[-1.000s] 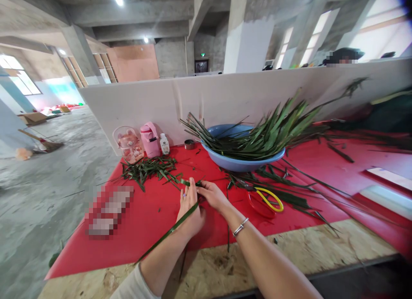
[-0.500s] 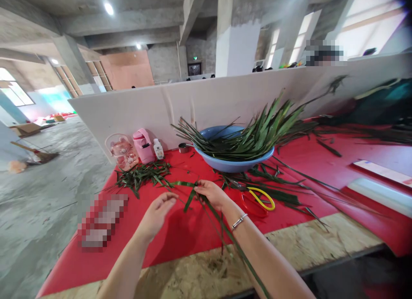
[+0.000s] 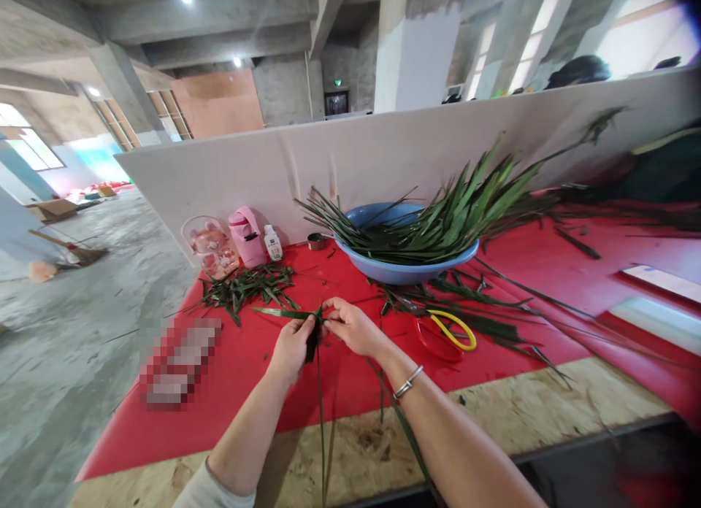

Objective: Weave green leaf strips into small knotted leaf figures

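My left hand (image 3: 294, 347) pinches a folded green leaf strip (image 3: 282, 314) between thumb and fingers, over the red-covered table (image 3: 230, 409). Close against it, my right hand (image 3: 353, 325) has its fingertips closed on the same leaf work, where strips cross in a small knot. Long thin ends hang down past the table's front edge, one of them under my right forearm. Scissors (image 3: 449, 329) with yellow and red handles lie to the right of my right hand. Beyond them a blue basin (image 3: 405, 273) holds many long green leaves (image 3: 465, 216).
Cut leaf scraps (image 3: 246, 289) are heaped at the left, before a clear pink cup (image 3: 213, 251), a pink bottle (image 3: 249, 238) and a white bottle (image 3: 272, 243). A small round tin (image 3: 316, 241) stands near the white partition (image 3: 246, 168). Loose leaves lie right of the basin.
My left hand has moved right and taken hold of the leaf strip beside my right hand. The strip has shifted slightly left, and the view has turned a little.
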`<state>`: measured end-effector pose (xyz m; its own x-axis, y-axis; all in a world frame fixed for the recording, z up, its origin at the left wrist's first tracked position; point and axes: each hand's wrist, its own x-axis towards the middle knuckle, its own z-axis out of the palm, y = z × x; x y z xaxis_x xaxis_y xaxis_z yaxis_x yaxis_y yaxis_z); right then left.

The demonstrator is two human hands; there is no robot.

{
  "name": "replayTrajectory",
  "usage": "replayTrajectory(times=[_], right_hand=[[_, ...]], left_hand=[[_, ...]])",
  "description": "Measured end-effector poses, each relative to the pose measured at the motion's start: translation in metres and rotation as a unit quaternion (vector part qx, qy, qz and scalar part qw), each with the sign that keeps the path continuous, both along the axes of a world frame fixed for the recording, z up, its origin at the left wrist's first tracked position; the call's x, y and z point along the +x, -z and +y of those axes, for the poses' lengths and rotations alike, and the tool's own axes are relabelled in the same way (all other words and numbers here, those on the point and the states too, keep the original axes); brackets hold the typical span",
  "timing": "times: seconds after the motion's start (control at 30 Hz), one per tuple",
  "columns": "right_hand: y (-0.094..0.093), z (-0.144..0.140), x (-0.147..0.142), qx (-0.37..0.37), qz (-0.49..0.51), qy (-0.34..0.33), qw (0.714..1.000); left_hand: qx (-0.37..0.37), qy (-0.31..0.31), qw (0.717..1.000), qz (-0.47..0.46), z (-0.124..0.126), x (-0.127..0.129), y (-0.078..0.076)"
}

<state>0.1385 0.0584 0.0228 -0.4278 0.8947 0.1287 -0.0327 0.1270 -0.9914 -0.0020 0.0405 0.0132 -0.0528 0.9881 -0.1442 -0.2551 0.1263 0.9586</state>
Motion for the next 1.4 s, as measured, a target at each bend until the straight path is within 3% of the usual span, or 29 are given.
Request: replayTrajectory(times=[0.13,0.3,0.6,0.8,0.9,1.0,1.23,1.4], right_hand=[[0.007,0.005,-0.001,0.066,-0.048,0.055,0.995],[0.015,0.008,-0.003,0.025,-0.01,0.057,0.998],[0.023,0.007,-0.007,0.043,-0.064,0.081,0.994],[0.026,0.009,-0.006,0.151,-0.11,0.22,0.957],[0.025,0.009,-0.007,0.147,-0.099,0.19,0.966],[0.024,0.006,-0.01,0.165,-0.095,0.146,0.971],[0.026,0.003,-0.012,0.157,-0.095,0.119,0.976],[0.034,0.009,-0.01,0.144,-0.104,0.121,0.977]], left_hand=[[-0.068,-0.014,0.989,-0.132,-0.004,0.002,0.002],[-0.059,0.034,0.97,-0.233,-0.006,0.002,0.008],[-0.045,0.053,0.973,-0.222,-0.004,0.001,0.017],[0.03,-0.014,0.992,-0.123,0.001,0.003,0.024],[0.043,-0.019,0.994,-0.097,0.001,0.005,0.025],[0.014,-0.024,0.991,-0.131,-0.001,0.006,0.024],[-0.08,-0.007,0.96,-0.268,0.0,0.003,0.022],[-0.107,-0.018,0.957,-0.268,0.001,0.004,0.022]])
